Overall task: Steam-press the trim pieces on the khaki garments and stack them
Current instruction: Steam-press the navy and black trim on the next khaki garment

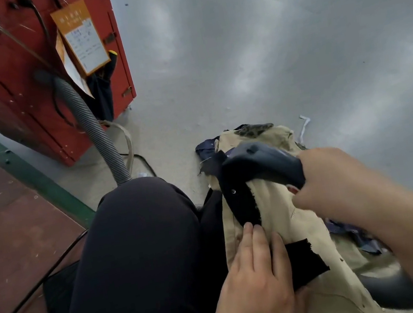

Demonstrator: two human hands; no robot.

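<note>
Two hands work on a khaki garment (286,205) that lies over the person's lap and hangs down toward the grey floor (263,49). The right hand (334,183) has its fingers curled tight around the handle of a dark blue steam iron (262,165), so this grip is full and holds the iron. The nose of the iron sits on a dark navy trim piece (238,200), a curved strip with a small metal snap, which lies on the khaki cloth. The left hand (257,279) lies flat, its straight fingers (252,236) pressing the lower end of this trim; it grips nothing. A second dark patch (304,263) shows just beside the left hand. Behind the iron more khaki and navy pieces (248,135) lie on the floor. To the left the person's knee in black trousers (139,251) fills the view, with a grey ribbed hose (97,137) going up to a red machine cabinet (28,77) that carries an orange tag (81,37).
</note>
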